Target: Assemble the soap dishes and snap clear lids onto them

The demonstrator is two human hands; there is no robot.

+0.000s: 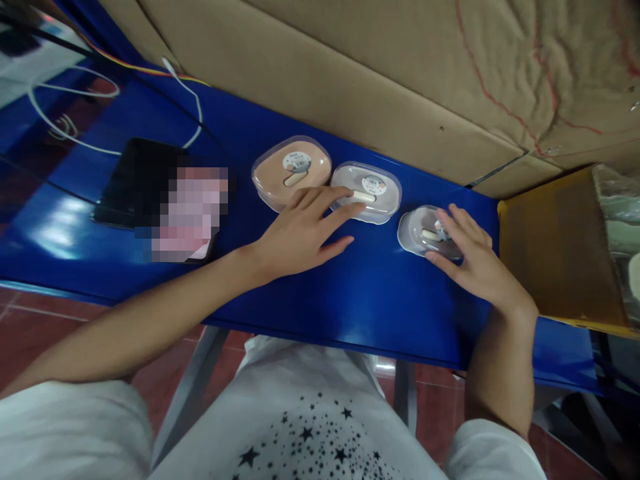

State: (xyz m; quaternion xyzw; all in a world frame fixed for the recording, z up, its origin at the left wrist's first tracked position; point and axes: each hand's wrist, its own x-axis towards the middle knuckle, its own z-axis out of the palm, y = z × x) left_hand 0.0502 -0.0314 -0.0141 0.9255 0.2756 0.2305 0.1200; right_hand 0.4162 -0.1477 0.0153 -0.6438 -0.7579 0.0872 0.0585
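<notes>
Three small rounded plastic cases lie in a row on the blue table (370, 293). The pink case (280, 175) is at the left, a white case (377, 187) in the middle, and a greyish case (417, 230) at the right. My left hand (305, 230) lies flat with its fingers spread, the fingertips touching the front edges of the pink and white cases. My right hand (475, 260) rests its fingers on the right side of the greyish case, partly covering it.
A dark phone (135, 177) with a blurred screen lies at the left. White and coloured cables (75, 127) run behind it. Cardboard sheets (375, 73) stand along the table's back. An open yellow-brown box (555, 247) sits at the right.
</notes>
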